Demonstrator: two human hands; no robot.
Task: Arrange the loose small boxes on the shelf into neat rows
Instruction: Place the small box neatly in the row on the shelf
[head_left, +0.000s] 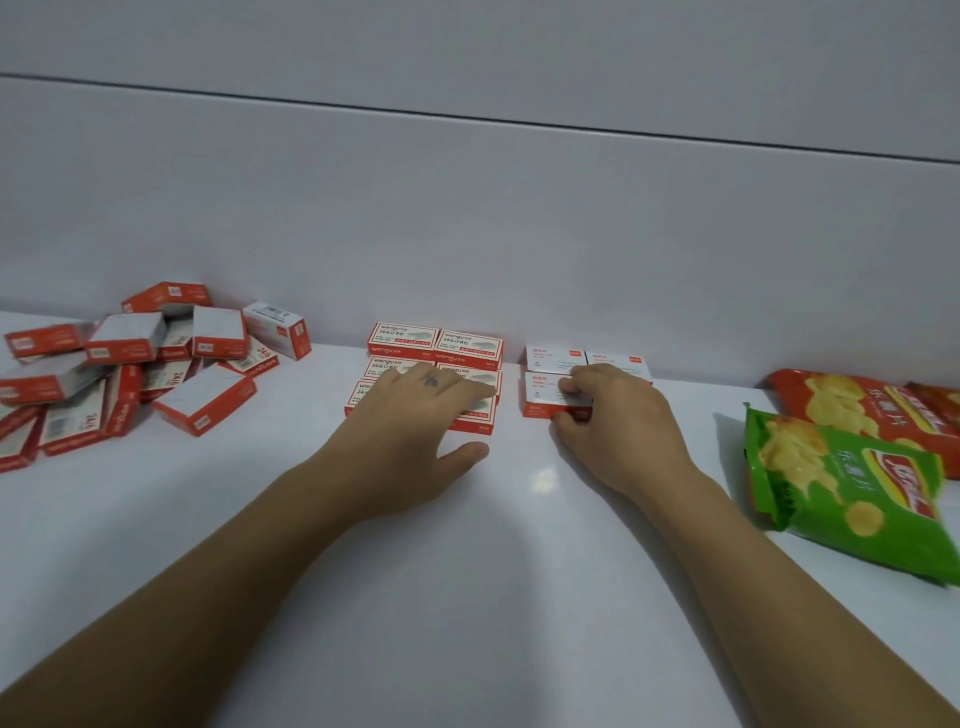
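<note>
Along the back edge of the shelf (467, 571), a loose pile (130, 364) waits left, a squared red block (436, 343) lies midway under the flat, spread left grip (410, 415), likely steadying it, while the right grip (618, 421) pinches a white box (540, 395), likely to align it.

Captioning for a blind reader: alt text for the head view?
A person's left hand lies flat on a tidy block of red-and-white cardboard staple boxes on a white shelf; the right hand pinches a white, red-edged cardboard box beside it. Loose boxes lie jumbled at left, a green plastic crisp bag and a red crisp bag at right.
</note>
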